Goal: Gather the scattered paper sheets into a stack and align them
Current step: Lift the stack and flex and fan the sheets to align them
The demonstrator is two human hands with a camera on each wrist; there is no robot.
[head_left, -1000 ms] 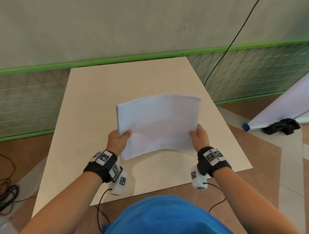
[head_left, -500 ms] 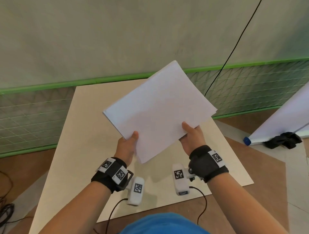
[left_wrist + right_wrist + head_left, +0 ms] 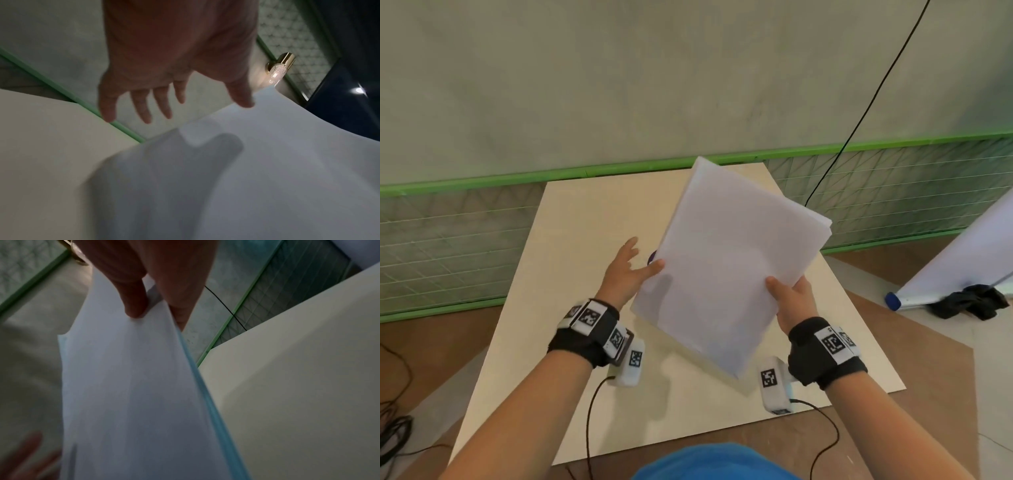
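A stack of white paper sheets hangs tilted in the air above the beige table, its long side running away from me. My right hand pinches the stack's near right edge, thumb on top and fingers underneath. In the right wrist view the thumb presses the stack from above. My left hand is spread with straight fingers beside the stack's left edge, the thumb tip just touching it. The left wrist view shows the left hand spread above the stack.
A green-trimmed wall runs behind the table. A black cable hangs down at the right. On the floor to the right lie a white roll and a dark cloth. Cables lie on the floor at the left.
The stack has been turned from landscape to lengthwise. My left hand has let go of its edge and spread open; my right hand keeps its hold.
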